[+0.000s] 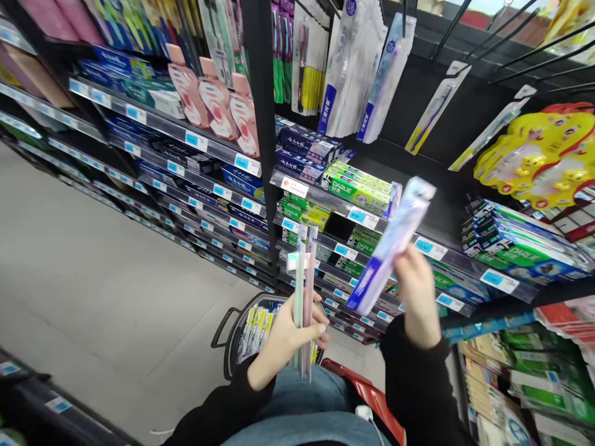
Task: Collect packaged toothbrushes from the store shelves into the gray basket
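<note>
My left hand (290,328) is closed around a clear-cased toothbrush pack (306,291), with one green and one pink handle, held upright over my lap. My right hand (416,282) grips a packaged toothbrush (393,244) in a white and blue sleeve, tilted in front of the shelf and slightly blurred. Similar white and blue toothbrush packs (351,74) hang from hooks above. Below my left hand stands a dark basket (227,347) with several yellow and white packs (258,328) in it, partly hidden by my hand and legs.
Green toothpaste boxes (357,186) line the shelf ahead. Pink bottles (220,102) stand to the left. Yellow duck-shaped packs (539,155) and bare metal hooks (506,25) stick out at upper right. A red seat or stool (372,396) shows beside my legs. Grey floor (116,272) lies left.
</note>
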{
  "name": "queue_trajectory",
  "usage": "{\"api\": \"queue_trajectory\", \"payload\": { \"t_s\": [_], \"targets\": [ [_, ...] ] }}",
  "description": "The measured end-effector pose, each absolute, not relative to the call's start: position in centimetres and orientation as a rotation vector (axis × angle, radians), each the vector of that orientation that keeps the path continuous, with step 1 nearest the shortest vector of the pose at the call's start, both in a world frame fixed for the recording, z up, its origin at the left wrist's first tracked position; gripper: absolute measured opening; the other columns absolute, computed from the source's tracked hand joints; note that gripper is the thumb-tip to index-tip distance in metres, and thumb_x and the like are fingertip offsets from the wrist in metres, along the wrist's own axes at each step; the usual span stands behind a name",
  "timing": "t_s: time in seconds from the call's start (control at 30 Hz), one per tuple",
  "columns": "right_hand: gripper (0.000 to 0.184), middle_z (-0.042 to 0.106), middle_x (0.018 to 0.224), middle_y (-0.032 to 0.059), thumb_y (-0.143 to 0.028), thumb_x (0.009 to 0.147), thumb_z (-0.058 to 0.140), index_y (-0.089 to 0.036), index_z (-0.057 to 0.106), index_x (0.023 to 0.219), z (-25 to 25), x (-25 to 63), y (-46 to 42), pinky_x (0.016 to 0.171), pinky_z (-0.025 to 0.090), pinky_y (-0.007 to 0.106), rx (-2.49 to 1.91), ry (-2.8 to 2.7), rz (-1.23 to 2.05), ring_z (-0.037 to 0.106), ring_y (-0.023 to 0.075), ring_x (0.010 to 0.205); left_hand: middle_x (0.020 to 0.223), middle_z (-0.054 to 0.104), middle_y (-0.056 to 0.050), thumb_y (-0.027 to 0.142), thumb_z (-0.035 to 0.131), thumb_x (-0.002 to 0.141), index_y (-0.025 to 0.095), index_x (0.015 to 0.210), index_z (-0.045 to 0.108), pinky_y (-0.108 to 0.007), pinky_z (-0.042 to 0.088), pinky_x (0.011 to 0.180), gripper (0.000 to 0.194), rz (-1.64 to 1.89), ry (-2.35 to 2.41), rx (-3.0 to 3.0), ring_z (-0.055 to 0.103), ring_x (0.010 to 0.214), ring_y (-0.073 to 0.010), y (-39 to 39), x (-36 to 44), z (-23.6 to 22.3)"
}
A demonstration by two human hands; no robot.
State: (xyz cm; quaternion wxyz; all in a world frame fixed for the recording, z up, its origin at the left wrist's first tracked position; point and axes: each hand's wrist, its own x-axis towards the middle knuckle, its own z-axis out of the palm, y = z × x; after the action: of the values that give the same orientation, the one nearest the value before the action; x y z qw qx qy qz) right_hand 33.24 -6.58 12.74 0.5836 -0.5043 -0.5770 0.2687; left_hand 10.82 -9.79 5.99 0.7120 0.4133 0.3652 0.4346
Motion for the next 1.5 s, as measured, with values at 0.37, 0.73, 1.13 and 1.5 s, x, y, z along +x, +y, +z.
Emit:
{"api": "queue_trajectory", "payload": {
  "t_s": [0.37,0.73,1.13,1.5],
  "targets": [
    [0.027,0.042,0.052,-0.0025,-0.022,0.094,0.036,-0.016,0.052,0.073,16.7,45.5,13.3,0.055,0.039,0.028,-2.052,-1.158,0.48,0.043,0.0128,0.048,0.054,0.053,0.01,0.024,0.08,0.059,0.021,0.093,0.049,-0.021,0.044,0.035,0.046,0.983,0.755,0.941,0.049,0.035,-0.0093,-10.1,10.2,5.0],
    [0.034,0.064,0.091,0.0176,-0.04,0.094,0.04,-0.013,0.061,0.095,18.3,40.0,7.8,0.08,0.043,0.04,-2.146,-1.292,-0.21,0.06,0.0283,0.088,0.068,0.051,0.007,0.042,0.072,0.074,0.023,0.108,0.042,-0.023,0.045,0.036,0.049,1.093,0.801,0.884,0.048,0.039,-0.0085,-10.3,10.1,4.6],
    [0.025,0.061,0.078,0.0019,-0.035,0.094,0.042,-0.017,0.057,0.084,8.1,25.6,-8.9,0.066,0.04,0.027,-1.31,-1.698,0.814,0.052,0.0152,0.069,0.11,0.059,-0.009,0.043,0.076,0.07,0.021,0.124,0.044,-0.04,0.051,0.088,0.067,0.976,0.817,1.306,0.06,0.102,-0.0274,-8.8,10.0,4.0],
    [0.023,0.05,0.062,-0.0001,-0.018,0.094,0.038,-0.015,0.054,0.078,19.4,49.3,8.2,0.058,0.041,0.026,-2.01,-1.121,0.401,0.046,0.0116,0.052,0.061,0.05,0.009,0.051,0.08,0.061,0.021,0.112,0.043,-0.021,0.042,0.033,0.07,0.899,0.806,1.109,0.049,0.035,-0.0096,-7.9,10.0,4.0]
  ]
}}
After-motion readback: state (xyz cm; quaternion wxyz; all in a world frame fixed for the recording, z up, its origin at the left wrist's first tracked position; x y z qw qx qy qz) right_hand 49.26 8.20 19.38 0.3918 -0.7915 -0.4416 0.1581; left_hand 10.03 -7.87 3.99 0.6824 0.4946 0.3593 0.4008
